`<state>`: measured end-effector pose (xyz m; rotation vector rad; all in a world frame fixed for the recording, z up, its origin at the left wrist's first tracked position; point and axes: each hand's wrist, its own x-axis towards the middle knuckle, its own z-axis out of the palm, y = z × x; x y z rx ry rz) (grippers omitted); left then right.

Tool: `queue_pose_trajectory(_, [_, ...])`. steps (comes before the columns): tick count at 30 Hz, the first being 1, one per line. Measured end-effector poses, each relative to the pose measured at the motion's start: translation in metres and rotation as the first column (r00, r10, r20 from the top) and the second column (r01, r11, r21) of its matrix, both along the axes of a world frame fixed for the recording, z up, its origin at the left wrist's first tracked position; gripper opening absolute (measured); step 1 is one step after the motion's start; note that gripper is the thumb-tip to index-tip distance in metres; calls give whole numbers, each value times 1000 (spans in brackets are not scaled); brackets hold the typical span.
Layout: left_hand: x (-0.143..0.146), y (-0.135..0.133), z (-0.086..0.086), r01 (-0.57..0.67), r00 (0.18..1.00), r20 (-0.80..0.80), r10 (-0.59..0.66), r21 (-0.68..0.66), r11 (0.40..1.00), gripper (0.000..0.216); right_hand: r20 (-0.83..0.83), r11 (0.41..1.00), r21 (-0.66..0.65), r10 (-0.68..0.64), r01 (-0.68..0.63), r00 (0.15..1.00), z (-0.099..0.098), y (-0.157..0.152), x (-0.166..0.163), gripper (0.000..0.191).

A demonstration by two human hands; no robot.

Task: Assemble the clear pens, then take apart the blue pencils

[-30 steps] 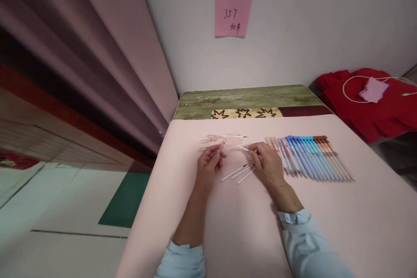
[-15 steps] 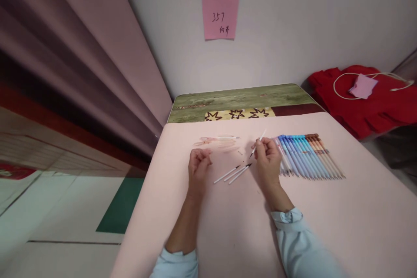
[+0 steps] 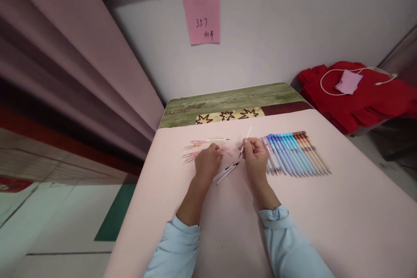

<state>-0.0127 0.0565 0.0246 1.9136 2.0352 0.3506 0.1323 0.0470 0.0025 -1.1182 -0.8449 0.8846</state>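
My right hand (image 3: 256, 160) pinches a pen refill (image 3: 249, 132), a thin white tube slanting with its dark tip pointing down toward the table. Left of it, my left hand (image 3: 207, 161) has its fingers curled together low over the table; whatever they hold, if anything, is hidden. Several more white refills (image 3: 227, 173) with dark tips lie slanted between the hands. Clear pinkish pen parts (image 3: 190, 154) lie beside and partly behind my left hand, with one white refill among them. Right of my right hand, a neat row of pens (image 3: 293, 152) runs from pink through blue to brown.
Pale pink covering lies over the table (image 3: 234, 234), with a green patterned strip (image 3: 221, 95) along its back edge. A pink note (image 3: 202, 21) is stuck to the wall. Red cloth (image 3: 368, 100) bearing a white cable (image 3: 325, 91) and pink paper (image 3: 349, 82) sits at right. A curtain (image 3: 81, 52) hangs left.
My left hand has moved right and inward, now near the loose refills and covering part of them. My right hand still holds its refill. The whole view has shifted slightly.
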Motion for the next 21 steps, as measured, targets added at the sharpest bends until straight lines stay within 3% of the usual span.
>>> queue_pose_trajectory(10, [0, -23, -17, 25, 999, -24, -24, 54, 998, 16, -16, 1000, -1, 19, -19, 1000, -1, -1, -1, 32])
queue_pose_trajectory(21, [7, 6, 8, 194, 970, -138, -199, -49, 980, 10, -9, 999, 1, 40, -40, 999, -7, -1, -2, 32])
